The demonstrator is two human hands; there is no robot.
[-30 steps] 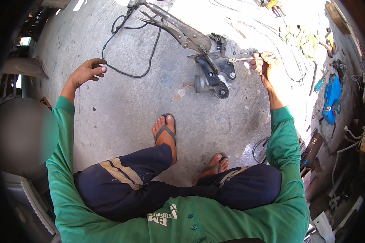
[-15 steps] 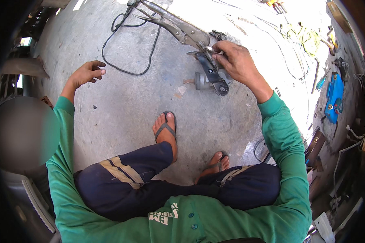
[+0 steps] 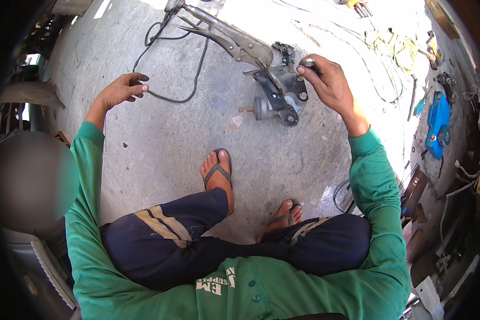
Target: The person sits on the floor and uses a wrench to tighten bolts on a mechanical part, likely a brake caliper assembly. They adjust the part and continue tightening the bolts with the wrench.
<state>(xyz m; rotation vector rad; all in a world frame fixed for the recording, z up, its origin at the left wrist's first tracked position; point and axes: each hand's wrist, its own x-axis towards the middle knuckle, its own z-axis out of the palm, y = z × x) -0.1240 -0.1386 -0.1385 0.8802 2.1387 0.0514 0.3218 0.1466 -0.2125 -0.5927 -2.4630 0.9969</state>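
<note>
My right hand (image 3: 329, 84) is closed on a short metal piece with a round, hollow end (image 3: 309, 63), which looks like a socket. It is just right of a black metal bracket (image 3: 276, 96) with bolts and a grey cylindrical part (image 3: 261, 108) on the concrete floor. A large pair of locking pliers (image 3: 240, 47) has its jaws at the bracket's upper edge, handles stretching up and left. My left hand (image 3: 120, 92) hovers empty, fingers loosely apart, close to a black cable loop (image 3: 180, 101) in the picture.
A power tool (image 3: 174, 6), partly cut off, joins the cable at the top. On the right are a blue case (image 3: 438, 125), a blue-handled screwdriver (image 3: 420, 108) and a yellow-green tangle (image 3: 397, 49). My sandalled feet (image 3: 217, 176) are on the floor below the bracket.
My right hand has drawn back to the right from the bracket with the metal piece, uncovering bolts there. My left hand has moved slightly right and up.
</note>
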